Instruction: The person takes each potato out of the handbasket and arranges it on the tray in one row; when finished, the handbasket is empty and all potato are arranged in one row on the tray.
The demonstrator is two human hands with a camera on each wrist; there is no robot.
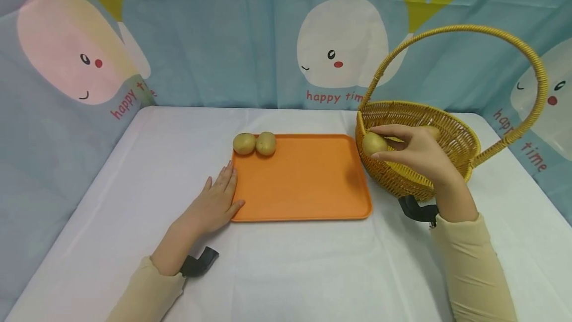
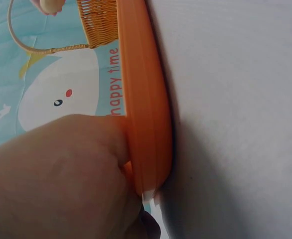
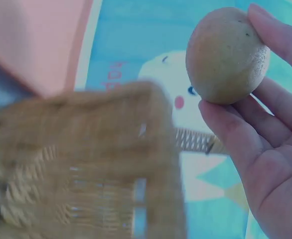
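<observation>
Between thumb and fingertips my right hand (image 1: 413, 153) pinches a potato (image 1: 374, 144) above the left rim of a wicker basket (image 1: 402, 183). The right wrist view shows the same potato (image 3: 228, 56) held clear of the basket (image 3: 101, 159). My left hand (image 1: 216, 202) rests with straight fingers on the left edge of an orange tray (image 1: 299, 183). In the left wrist view the hand (image 2: 66, 174) touches the tray's side (image 2: 146, 109). Two potatoes, a left one (image 1: 244, 143) and a right one (image 1: 266, 143), sit together in the tray's far left corner.
Another potato (image 1: 431, 132) shows inside the basket, partly behind my right hand. The basket's tall handle (image 1: 532, 68) arches over it. A white cloth (image 1: 290, 272) covers the table, and a blue printed curtain (image 1: 214, 39) hangs behind.
</observation>
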